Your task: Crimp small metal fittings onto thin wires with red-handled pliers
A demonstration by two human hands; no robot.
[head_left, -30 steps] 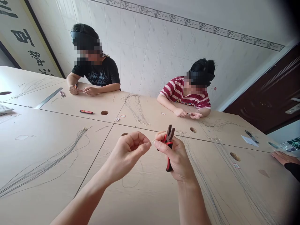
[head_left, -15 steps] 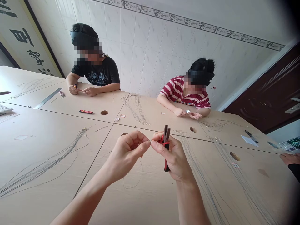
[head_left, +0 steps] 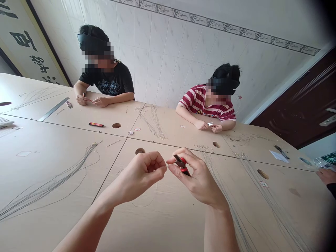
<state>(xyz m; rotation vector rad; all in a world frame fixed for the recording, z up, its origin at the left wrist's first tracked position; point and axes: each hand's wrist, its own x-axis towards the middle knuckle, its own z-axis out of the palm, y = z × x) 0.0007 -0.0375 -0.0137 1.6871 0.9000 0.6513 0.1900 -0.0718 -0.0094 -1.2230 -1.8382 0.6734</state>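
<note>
My left hand (head_left: 143,176) is closed in a pinch on a thin cord (head_left: 144,206), which hangs in a loop below it. What sits at its fingertips is too small to make out. Just to the right, my right hand (head_left: 196,175) holds pliers (head_left: 181,162) with red and black handles across its palm, the dark jaws pointing up and left. Its thumb and forefinger are slightly apart near the left fingertips. A bundle of thin grey cords (head_left: 70,175) with small gold-coloured ends lies left of my hands.
Two people sit across the table (head_left: 168,227), each handling something small. More cord bundles lie at the right (head_left: 225,196) and far middle (head_left: 153,122). A metal ruler (head_left: 54,109), a red and black box cutter-like item (head_left: 96,124) and round table holes (head_left: 140,151) are also there. Another person's hand (head_left: 327,175) rests at the right edge.
The pliers have tipped from upright to leaning left in my right hand. My fingertips have drawn slightly apart, and the right thumb and forefinger have parted.
</note>
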